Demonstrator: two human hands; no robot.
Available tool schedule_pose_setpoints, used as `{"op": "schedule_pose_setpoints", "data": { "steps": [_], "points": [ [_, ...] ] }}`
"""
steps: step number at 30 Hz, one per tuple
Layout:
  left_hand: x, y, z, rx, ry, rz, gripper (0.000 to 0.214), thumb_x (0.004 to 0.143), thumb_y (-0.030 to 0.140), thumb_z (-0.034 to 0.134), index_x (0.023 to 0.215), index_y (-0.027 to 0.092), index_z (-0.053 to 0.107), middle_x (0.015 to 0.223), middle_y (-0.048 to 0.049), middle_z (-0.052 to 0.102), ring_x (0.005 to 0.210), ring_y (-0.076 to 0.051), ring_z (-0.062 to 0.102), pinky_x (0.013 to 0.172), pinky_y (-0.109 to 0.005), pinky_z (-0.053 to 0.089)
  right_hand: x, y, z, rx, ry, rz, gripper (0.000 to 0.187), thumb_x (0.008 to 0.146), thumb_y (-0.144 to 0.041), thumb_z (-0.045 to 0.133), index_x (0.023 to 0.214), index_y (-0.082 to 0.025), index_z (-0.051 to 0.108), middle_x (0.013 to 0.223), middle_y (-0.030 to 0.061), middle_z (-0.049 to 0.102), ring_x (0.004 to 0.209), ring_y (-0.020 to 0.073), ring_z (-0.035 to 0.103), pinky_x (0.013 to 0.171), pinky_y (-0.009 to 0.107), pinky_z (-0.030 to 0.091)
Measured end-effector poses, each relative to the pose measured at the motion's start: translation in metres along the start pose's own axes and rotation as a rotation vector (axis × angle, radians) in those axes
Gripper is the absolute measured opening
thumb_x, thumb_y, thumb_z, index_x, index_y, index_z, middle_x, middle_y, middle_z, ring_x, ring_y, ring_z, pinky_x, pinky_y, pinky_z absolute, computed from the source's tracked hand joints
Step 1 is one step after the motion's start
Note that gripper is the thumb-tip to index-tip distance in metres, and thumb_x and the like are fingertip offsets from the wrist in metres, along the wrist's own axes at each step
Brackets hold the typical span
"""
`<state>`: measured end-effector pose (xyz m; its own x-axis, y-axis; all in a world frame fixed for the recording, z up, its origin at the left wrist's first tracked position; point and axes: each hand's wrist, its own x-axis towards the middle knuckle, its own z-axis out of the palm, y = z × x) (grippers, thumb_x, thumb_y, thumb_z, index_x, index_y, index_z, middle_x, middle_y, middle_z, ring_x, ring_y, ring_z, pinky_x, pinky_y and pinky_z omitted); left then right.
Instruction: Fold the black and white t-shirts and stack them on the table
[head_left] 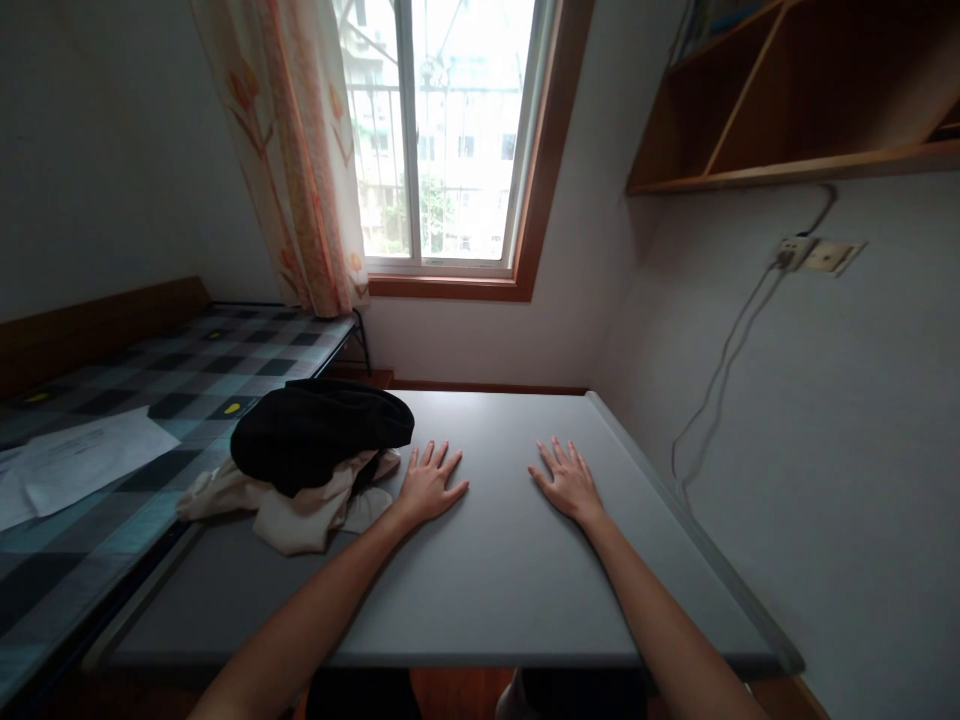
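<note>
Both hands rest palm down on a pale grey table (495, 580). My left hand (429, 484) lies flat with its fingers spread, close beside a heap of cloth. On top of that heap is a black cloth item (315, 430), perhaps a garment or a hat; its kind is hard to tell. Beige fabric (300, 515) lies crumpled underneath it, partly hidden. My right hand (568, 482) is flat too, fingers apart, on the right half of the tabletop. Neither hand holds anything.
A bed with a checked cover (187, 370) runs along the left, with white papers (90, 455) on it. A curtained window (465, 150) is ahead. Wooden shelving (795, 110) hangs at upper right, above a wall socket (795, 252) with a dangling cable (712, 385).
</note>
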<state>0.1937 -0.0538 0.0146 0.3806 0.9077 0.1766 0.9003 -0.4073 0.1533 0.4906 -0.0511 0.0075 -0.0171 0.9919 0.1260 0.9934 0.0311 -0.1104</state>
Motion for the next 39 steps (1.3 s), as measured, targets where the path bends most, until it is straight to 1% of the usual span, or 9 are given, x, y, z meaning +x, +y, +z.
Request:
{"op": "schedule_pose_setpoints", "data": {
  "steps": [5,9,14,32,37,39],
  "points": [
    [0.0000,0.0000,-0.0006,-0.010,-0.002,-0.001,0.063,0.089,0.061,0.038,0.144,0.029,0.041,0.154,-0.0078,0.034,0.143,-0.033,0.024,0.115,-0.054,0.016,0.0004,-0.0003,0.0000,-0.016,-0.029,-0.015,0.064,0.092,-0.061,0.031,0.147,-0.028,0.037,0.158,0.0074,0.025,0.145,0.0313,0.015,0.115,0.048,0.017],
    [-0.0002,0.0005,-0.0017,-0.014,-0.006,-0.010,0.062,0.089,0.060,0.039,0.143,0.029,0.042,0.154,-0.0073,0.034,0.143,-0.033,0.024,0.115,-0.054,0.015,0.0014,0.0000,0.0020,-0.021,-0.046,-0.019,0.064,0.093,-0.060,0.030,0.148,-0.028,0.035,0.157,0.0078,0.027,0.145,0.0301,0.018,0.115,0.049,0.016],
    [-0.0002,0.0007,-0.0022,-0.016,-0.007,-0.004,0.062,0.090,0.060,0.039,0.143,0.029,0.042,0.154,-0.0074,0.034,0.143,-0.033,0.024,0.115,-0.054,0.016,0.0026,0.0012,0.0044,-0.022,-0.044,-0.010,0.063,0.093,-0.059,0.032,0.148,-0.029,0.035,0.157,0.0071,0.027,0.145,0.0289,0.019,0.115,0.049,0.016],
    [0.0000,0.0004,-0.0042,-0.030,-0.020,-0.004,0.061,0.090,0.059,0.040,0.143,0.028,0.043,0.155,-0.0080,0.033,0.143,-0.034,0.023,0.115,-0.055,0.015,0.0009,-0.0013,0.0014,-0.017,-0.035,-0.007,0.062,0.093,-0.058,0.034,0.147,-0.028,0.037,0.156,0.0074,0.029,0.145,0.0287,0.020,0.115,0.048,0.017],
    [0.0001,0.0002,-0.0024,-0.031,0.000,0.007,0.060,0.090,0.057,0.044,0.141,0.026,0.046,0.152,-0.0103,0.036,0.142,-0.036,0.026,0.113,-0.057,0.020,0.0008,-0.0011,0.0012,-0.024,-0.028,-0.003,0.061,0.093,-0.058,0.035,0.147,-0.028,0.038,0.156,0.0069,0.030,0.144,0.0290,0.022,0.115,0.047,0.017],
    [-0.0005,0.0010,-0.0062,-0.032,0.018,0.040,0.056,0.090,0.052,0.047,0.138,0.023,0.051,0.149,-0.0114,0.041,0.140,-0.035,0.030,0.113,-0.054,0.024,0.0008,-0.0012,0.0010,-0.024,-0.026,-0.003,0.061,0.093,-0.057,0.035,0.147,-0.028,0.039,0.156,0.0068,0.031,0.144,0.0289,0.023,0.115,0.047,0.018]
  ]
}}
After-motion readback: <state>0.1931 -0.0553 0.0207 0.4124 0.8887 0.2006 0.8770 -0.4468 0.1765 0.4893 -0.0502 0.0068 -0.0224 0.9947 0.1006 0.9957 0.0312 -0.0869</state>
